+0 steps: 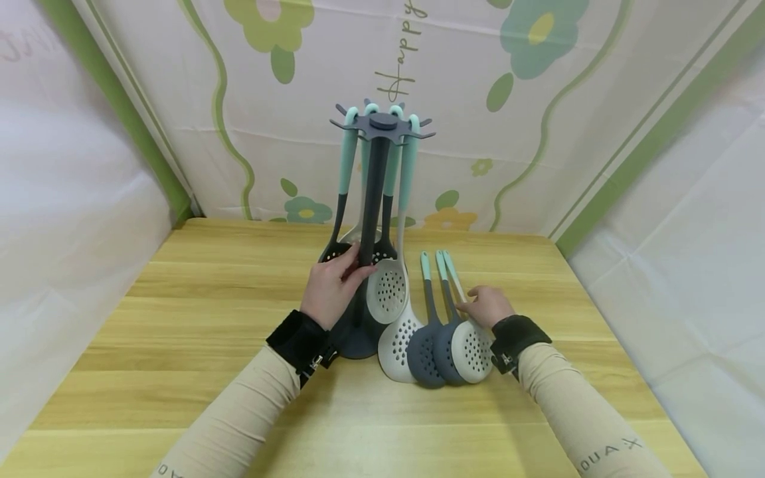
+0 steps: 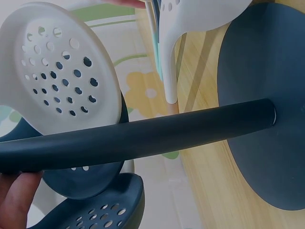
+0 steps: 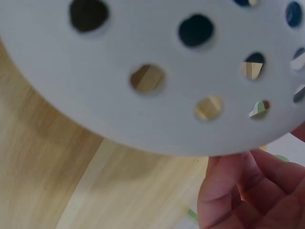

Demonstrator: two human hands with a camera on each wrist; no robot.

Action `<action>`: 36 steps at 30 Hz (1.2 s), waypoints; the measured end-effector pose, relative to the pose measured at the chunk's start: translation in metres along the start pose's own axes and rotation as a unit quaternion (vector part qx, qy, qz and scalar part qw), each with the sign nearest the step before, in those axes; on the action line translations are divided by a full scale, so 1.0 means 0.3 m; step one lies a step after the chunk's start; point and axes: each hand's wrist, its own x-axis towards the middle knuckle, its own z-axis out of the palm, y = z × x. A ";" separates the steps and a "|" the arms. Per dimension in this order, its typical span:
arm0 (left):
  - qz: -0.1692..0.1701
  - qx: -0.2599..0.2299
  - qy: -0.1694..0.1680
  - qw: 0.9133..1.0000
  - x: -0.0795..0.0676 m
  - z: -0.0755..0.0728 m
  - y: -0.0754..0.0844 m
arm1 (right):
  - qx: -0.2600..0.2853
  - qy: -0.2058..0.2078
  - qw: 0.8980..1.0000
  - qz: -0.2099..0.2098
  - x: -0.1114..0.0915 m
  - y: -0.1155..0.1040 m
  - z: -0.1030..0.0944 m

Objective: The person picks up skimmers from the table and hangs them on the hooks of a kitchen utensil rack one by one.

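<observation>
Green "Happy" lettering [image 1: 404,53] behind dark stand [image 1: 374,199].

You had both arms [image 1: 239,411] stretched out in front, left hand [image 1: 333,291] gripping, right hand [image 1: 488,307] kinda curled in a pinch.

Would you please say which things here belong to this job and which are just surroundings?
With the job:
dark utensil stand, gripped by the left hand
white skimmer, held by the right hand
three skimmers beside it
mint-handled hanging utensils

Surroundings:
wooden table
floral cloth
</observation>
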 end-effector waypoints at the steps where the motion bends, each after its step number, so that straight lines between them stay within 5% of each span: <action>1: 0.000 0.000 0.000 1.000 0.001 0.000 0.000 | -0.002 -0.001 1.000 -0.002 0.000 0.001 -0.001; 36: 0.001 -0.007 0.002 1.000 0.003 -0.001 0.006 | 0.001 -0.016 1.000 -0.004 0.006 -0.005 0.003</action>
